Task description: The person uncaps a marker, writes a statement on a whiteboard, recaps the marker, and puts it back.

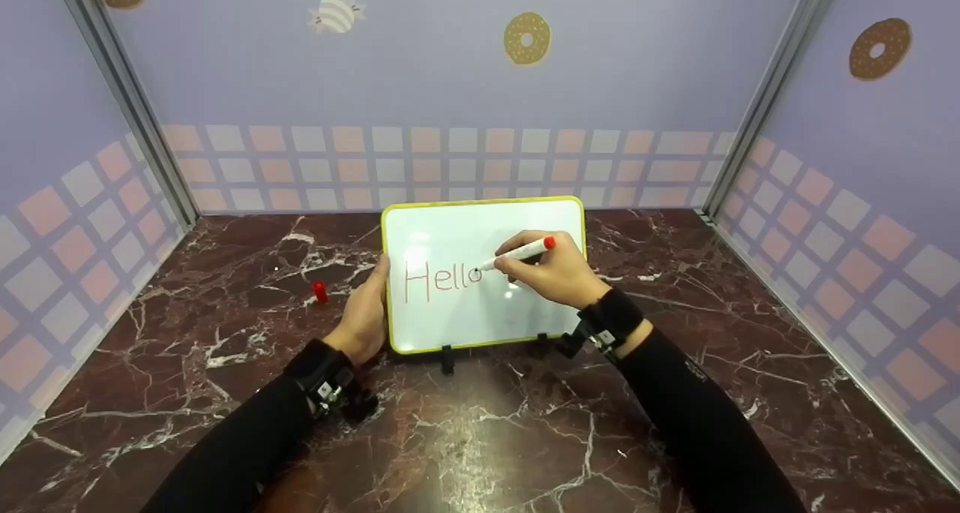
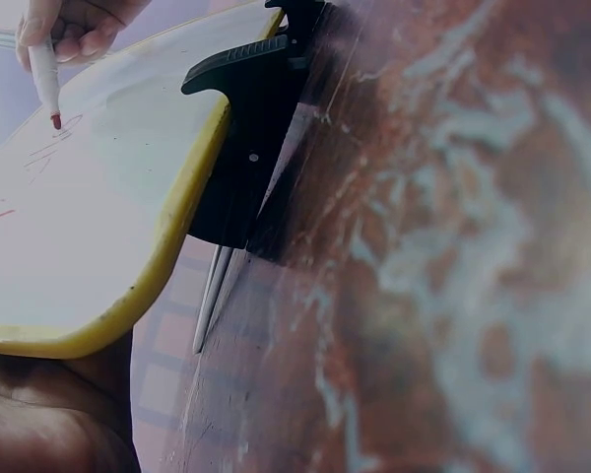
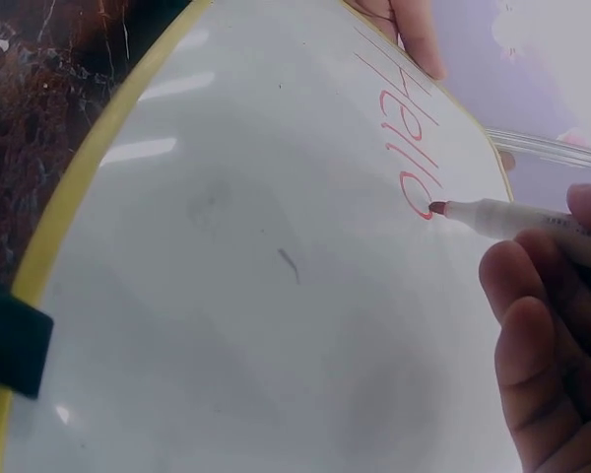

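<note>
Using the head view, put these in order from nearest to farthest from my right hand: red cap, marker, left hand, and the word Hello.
1. Marker: held in the right hand.
2. Hello: on the board, by the marker's tip.
3. Left hand: at the board's left edge.
4. Red cap: on the table, left of the left hand.

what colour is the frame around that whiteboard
The whiteboard frame is yellow, showing best in the left wrist view.
</note>
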A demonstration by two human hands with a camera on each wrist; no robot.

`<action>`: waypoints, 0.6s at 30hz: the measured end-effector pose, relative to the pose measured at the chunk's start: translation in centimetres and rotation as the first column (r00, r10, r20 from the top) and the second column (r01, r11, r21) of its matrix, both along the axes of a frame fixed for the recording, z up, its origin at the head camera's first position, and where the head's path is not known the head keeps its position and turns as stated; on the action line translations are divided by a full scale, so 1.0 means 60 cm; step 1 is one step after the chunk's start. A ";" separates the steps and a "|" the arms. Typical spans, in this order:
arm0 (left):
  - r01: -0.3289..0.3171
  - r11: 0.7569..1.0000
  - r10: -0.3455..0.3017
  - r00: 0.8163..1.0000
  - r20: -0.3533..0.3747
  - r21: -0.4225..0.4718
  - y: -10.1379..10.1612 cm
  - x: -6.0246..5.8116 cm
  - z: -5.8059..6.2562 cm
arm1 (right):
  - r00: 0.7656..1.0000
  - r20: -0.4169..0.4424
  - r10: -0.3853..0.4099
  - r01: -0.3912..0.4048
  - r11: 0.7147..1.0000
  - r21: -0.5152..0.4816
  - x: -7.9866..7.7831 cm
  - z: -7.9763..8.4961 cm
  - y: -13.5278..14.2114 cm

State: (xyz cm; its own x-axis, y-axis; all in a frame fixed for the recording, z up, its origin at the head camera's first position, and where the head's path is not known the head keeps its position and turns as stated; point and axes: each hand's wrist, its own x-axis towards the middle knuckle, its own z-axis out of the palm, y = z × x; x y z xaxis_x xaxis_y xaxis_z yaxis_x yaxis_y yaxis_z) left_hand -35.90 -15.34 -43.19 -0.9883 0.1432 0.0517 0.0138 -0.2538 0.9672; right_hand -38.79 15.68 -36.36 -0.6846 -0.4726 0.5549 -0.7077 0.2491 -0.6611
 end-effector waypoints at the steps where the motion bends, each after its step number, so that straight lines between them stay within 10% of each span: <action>1: -0.003 1.000 0.003 1.000 -0.002 0.000 0.000 0.000 0.000 | 1.000 0.000 0.000 0.000 1.000 -0.001 0.000 0.000 -0.001; 18: -0.026 1.000 0.026 1.000 -0.002 0.014 0.004 -0.002 0.001 | 0.997 -0.070 0.028 -0.029 0.999 -0.024 0.001 0.000 0.000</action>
